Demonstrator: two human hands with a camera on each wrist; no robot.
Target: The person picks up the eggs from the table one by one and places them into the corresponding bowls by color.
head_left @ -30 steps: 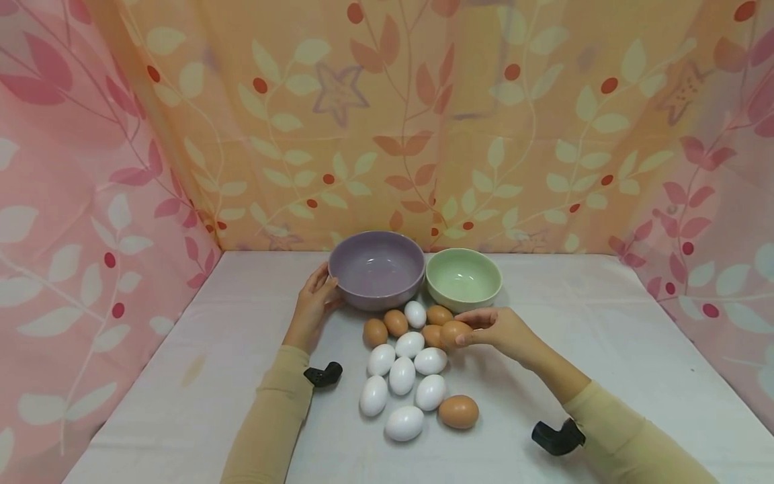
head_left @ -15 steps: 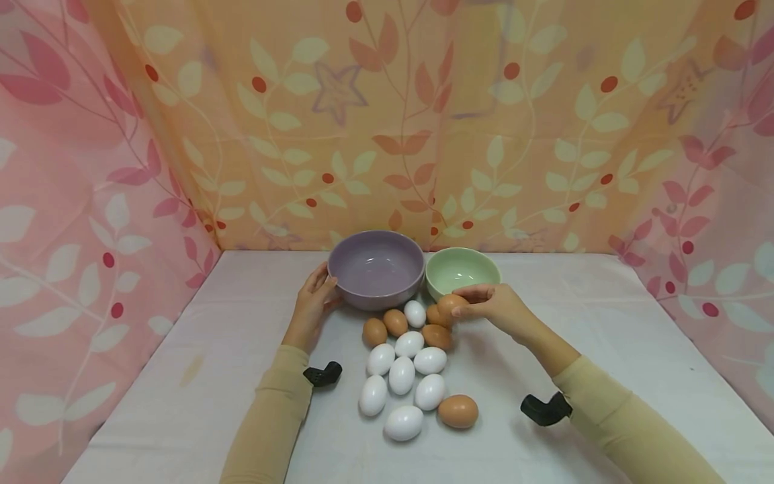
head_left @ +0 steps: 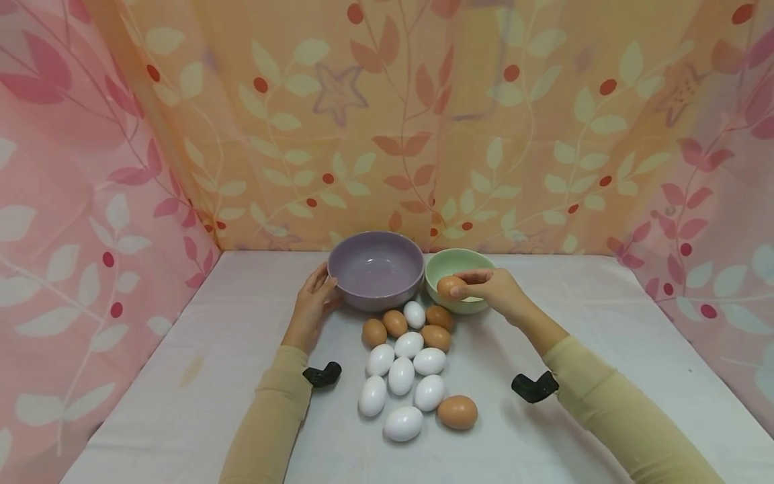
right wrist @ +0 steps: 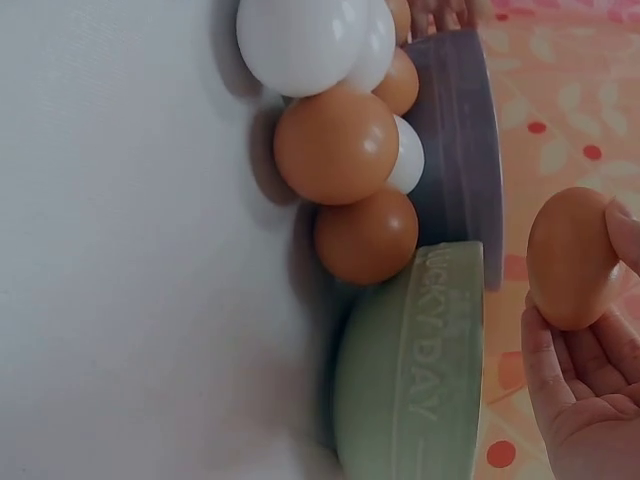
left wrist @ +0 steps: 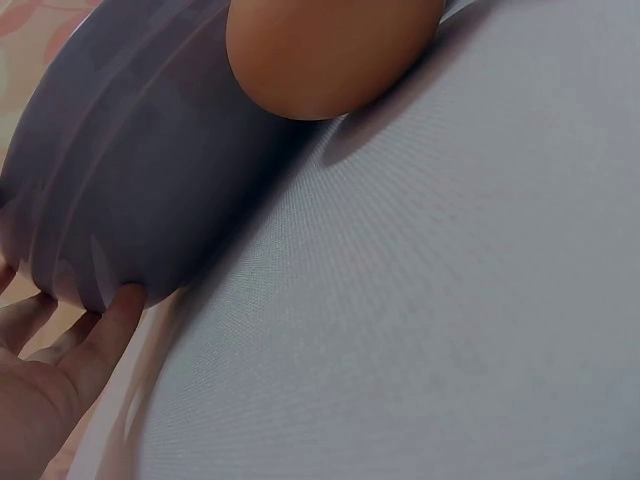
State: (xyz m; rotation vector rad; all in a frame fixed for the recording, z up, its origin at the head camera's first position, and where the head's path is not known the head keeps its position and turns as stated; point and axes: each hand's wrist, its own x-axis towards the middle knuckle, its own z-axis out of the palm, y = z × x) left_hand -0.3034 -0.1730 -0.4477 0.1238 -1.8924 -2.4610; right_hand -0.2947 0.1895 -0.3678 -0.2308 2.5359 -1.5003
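Note:
A brown egg (head_left: 448, 288) is pinched between the thumb and fingers of my right hand (head_left: 498, 292), over the near side of the light green bowl (head_left: 462, 306). In the right wrist view the held egg (right wrist: 572, 258) shows above the green bowl's rim, clear of the other eggs. My left hand (head_left: 314, 296) rests against the left side of the larger purple bowl (head_left: 376, 301). Its thumb and fingers, fairly straight, touch the purple bowl's outer wall (left wrist: 150, 180) in the left wrist view. No eggs show inside the purple bowl.
Several white eggs (head_left: 402, 376) and brown eggs (head_left: 436, 338) lie grouped on the white cloth (head_left: 199, 403) in front of the bowls. One brown egg (head_left: 457, 412) sits at the near right of the group. A patterned curtain (head_left: 387, 134) hangs close behind the bowls.
My right hand has carried the brown egg up and away from me, from among the other eggs to over the green bowl. The left hand and the purple bowl have stayed put.

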